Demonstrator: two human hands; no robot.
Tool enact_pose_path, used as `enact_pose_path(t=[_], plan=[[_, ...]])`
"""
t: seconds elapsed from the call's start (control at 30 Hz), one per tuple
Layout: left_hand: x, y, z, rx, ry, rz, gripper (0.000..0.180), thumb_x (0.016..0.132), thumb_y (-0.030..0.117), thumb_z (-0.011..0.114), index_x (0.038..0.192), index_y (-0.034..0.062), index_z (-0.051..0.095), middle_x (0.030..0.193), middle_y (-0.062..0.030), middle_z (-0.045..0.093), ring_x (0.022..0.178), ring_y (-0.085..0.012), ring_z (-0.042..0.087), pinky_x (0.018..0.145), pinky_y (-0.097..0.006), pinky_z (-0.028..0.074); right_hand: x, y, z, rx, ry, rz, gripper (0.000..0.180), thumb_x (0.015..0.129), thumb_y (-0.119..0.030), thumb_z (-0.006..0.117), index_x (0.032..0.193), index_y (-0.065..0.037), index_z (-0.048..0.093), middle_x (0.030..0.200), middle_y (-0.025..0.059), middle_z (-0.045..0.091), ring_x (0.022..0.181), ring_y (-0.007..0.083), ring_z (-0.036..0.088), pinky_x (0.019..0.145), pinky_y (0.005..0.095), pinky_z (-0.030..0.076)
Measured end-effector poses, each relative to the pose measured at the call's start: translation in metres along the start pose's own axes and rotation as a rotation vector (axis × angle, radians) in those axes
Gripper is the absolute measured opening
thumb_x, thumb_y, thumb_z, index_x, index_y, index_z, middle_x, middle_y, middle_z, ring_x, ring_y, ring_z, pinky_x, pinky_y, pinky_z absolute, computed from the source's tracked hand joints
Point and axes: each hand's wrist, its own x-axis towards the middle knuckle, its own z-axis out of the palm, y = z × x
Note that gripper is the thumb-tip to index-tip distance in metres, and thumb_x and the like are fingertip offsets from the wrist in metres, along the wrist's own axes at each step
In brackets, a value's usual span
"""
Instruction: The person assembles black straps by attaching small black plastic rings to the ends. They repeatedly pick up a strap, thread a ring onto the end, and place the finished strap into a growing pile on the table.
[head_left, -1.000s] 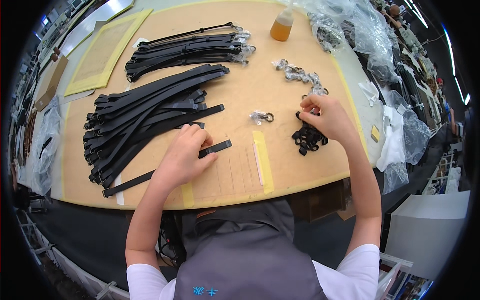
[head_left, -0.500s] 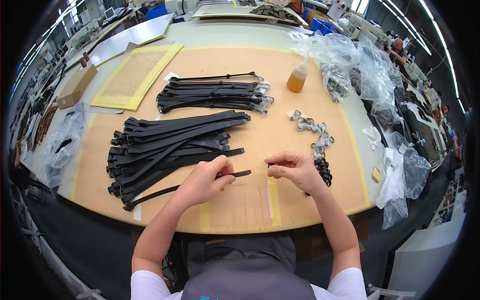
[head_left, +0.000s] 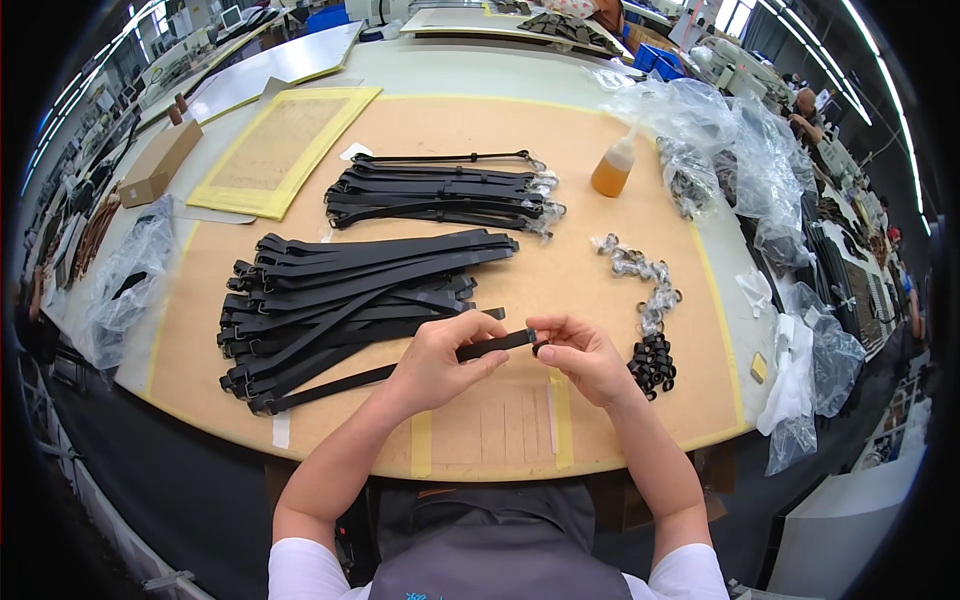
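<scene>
My left hand (head_left: 438, 362) is closed on a black strap (head_left: 345, 383) a little back from its free end, and the strap's buckle end lies at the left on the table. At the strap's tip, my right hand (head_left: 590, 365) pinches a small black loop (head_left: 541, 347). The loop is at the tip; whether the strap has entered it I cannot tell. Many black straps with buckles (head_left: 360, 285) lie heaped left of my hands. Just right of my right hand sits a small pile of black loops (head_left: 653, 366).
Farther back lies a bundle of finished-looking straps (head_left: 440, 190) with plastic-wrapped metal ends. A squeeze bottle of amber liquid (head_left: 612, 168) stands behind a row of plastic-wrapped hardware (head_left: 650, 280). Clear plastic bags (head_left: 750, 170) crowd the right; a yellow-edged board (head_left: 285, 150) and cardboard box (head_left: 160, 165) lie left.
My hands have come together: the strap's tip now meets the loop in my right hand. The left hand has moved right, drawing the strap straighter. The whole view has shifted slightly.
</scene>
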Motion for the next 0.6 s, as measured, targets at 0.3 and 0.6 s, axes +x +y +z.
enact_pose_path(t=[0.3, 0.6], plan=[[-0.003, -0.001, 0.003, 0.040, -0.065, 0.099, 0.025, 0.081, 0.005, 0.080, 0.104, -0.0008, 0.071, 0.089, -0.0096, 0.074, 0.078, -0.0152, 0.070, 0.074, -0.028, 0.056, -0.004, -0.011, 0.005, -0.080, 0.022, 0.050, 0.048, 0.087, 0.002, 0.074, 0.132, 0.001, 0.057, 0.112, 0.0079, 0.070, 0.102, 0.0120, 0.067, 0.088, 0.0247, 0.054], [-0.006, -0.005, 0.015, 0.002, -0.060, 0.085, 0.038, 0.080, 0.007, 0.082, 0.114, -0.0003, 0.068, 0.089, -0.0079, 0.073, 0.079, -0.0131, 0.069, 0.074, -0.027, 0.056, -0.005, 0.001, 0.015, -0.048, 0.004, 0.091, 0.041, 0.088, 0.002, 0.074, 0.127, -0.001, 0.059, 0.114, 0.0083, 0.070, 0.103, 0.0124, 0.067, 0.092, 0.0273, 0.055]])
